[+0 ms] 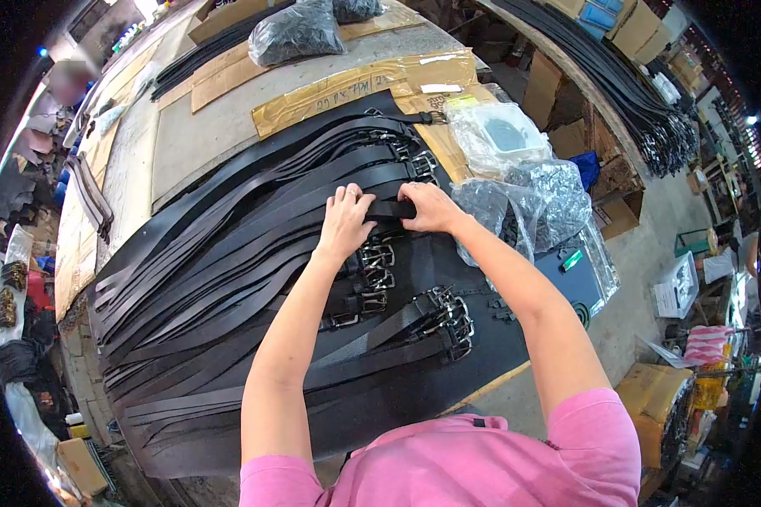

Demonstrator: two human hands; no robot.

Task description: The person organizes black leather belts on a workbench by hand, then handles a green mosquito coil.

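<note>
Many black belts (228, 245) lie in overlapping rows on a dark sheet on the table, their metal buckles (376, 262) toward the right. Near the middle, my left hand (345, 221) is closed on a black belt (386, 209), thumb and fingers on the strap. My right hand (427, 208) grips the same belt a little further right, close to its end. Between the two hands a short stretch of strap shows. More buckles (452, 321) are bunched below and right of the hands.
Clear plastic bags (524, 198) and a white plastic tray (511, 128) lie right of the belts. Cardboard (355, 91) and a bagged black bundle (296, 35) are at the back. Another table at the upper right holds black belts (626, 76). A cardboard box (655, 401) stands lower right.
</note>
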